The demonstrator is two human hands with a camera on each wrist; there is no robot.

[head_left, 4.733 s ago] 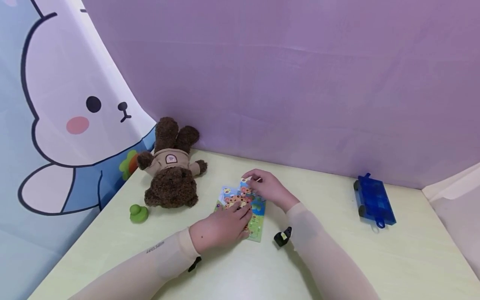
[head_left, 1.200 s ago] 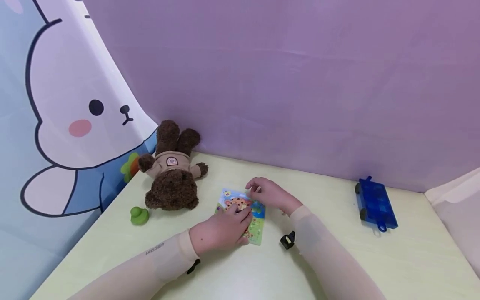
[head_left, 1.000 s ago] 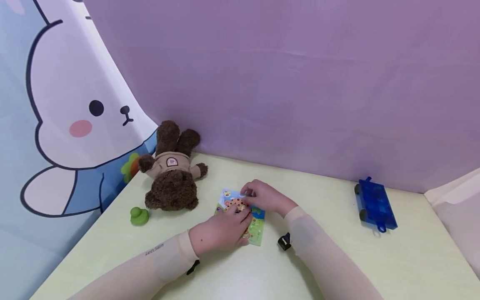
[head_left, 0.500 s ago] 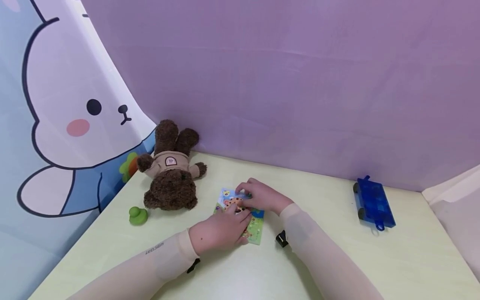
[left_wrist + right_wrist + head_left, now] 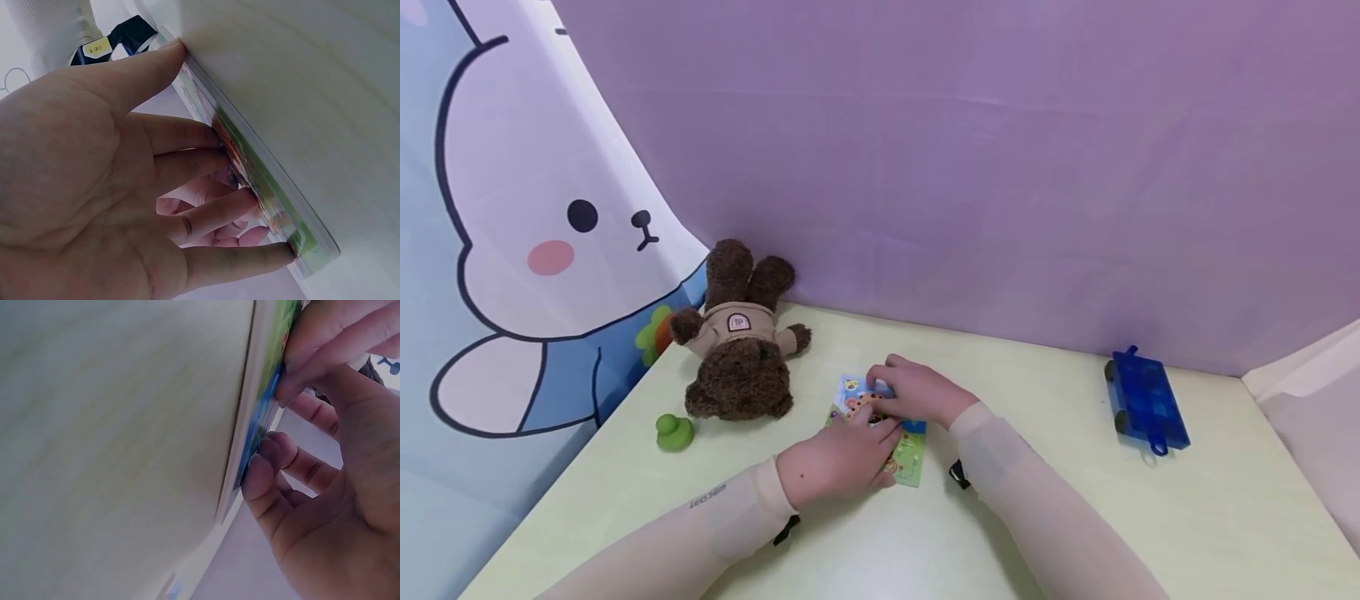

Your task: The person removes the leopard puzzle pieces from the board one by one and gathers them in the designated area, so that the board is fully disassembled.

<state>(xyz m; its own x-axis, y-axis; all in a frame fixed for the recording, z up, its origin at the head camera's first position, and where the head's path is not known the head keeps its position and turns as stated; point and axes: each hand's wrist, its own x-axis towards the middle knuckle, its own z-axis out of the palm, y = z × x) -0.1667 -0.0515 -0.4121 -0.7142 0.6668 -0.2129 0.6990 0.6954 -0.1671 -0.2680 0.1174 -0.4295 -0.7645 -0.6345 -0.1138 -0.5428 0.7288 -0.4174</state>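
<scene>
A flat jigsaw puzzle (image 5: 912,462) with a spotted cartoon animal on blue and green lies mid-table. My left hand (image 5: 842,458) rests over its lower left, fingers spread. In the left wrist view those fingertips touch the picture, and the thumb lies against the puzzle's edge (image 5: 322,247). My right hand (image 5: 921,392) is at the upper part, close to the left fingers. Seen from the right wrist, its bent fingertips press on the blue area (image 5: 253,434); no piece shows between them. Both hands hide much of the picture. A loose puzzle piece (image 5: 173,589) appears low in that view.
A brown teddy bear (image 5: 741,367) in a beige top lies at the back left, with a green toy duck (image 5: 674,432) in front of it. A translucent blue wheeled toy (image 5: 1150,402) stands at the far right. A purple curtain (image 5: 962,167) hangs behind the table.
Earlier my right hand held a puzzle piece over the top of the puzzle. Later it came back without a visible piece and shifted left onto the upper picture. The left hand has stayed put.
</scene>
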